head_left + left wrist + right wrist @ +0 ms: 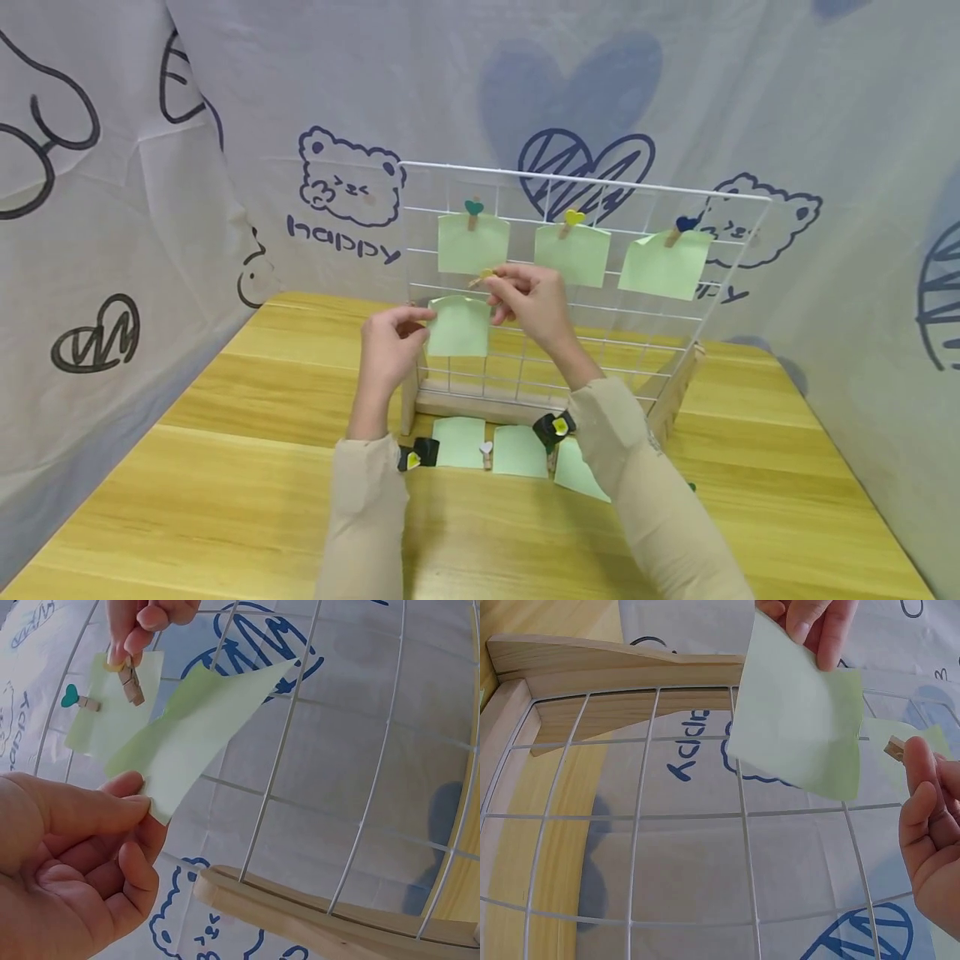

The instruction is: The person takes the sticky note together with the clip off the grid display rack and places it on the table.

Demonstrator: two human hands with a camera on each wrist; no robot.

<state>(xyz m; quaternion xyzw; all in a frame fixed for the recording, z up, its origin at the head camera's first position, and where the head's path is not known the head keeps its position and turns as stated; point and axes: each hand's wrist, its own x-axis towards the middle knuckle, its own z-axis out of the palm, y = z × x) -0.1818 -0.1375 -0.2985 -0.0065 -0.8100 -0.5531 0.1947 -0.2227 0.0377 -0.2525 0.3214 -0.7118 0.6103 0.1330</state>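
Between thumb and fingers, my left hand (pixel 392 343) pinches the left edge of a pale green paper note (pixel 458 328) in front of the white wire grid (pixel 588 177). My right hand (pixel 534 302) pinches a small wooden clothespin (pixel 130 682) with a yellow heart, just above that note's top edge. Along the grid's upper part hang three more green notes, held by clothespins with a teal heart (pixel 473 207), a yellow heart (pixel 574 217) and a dark blue heart (pixel 686 223). The held note overlaps the grid in the head view.
On the wooden table (pixel 247 467), in front of the grid's wooden base (pixel 480 407), lie more green notes (pixel 459 442). A clothespin with a white heart (pixel 487 455) sits between two of them. A patterned cloth (pixel 450 75) hangs behind.
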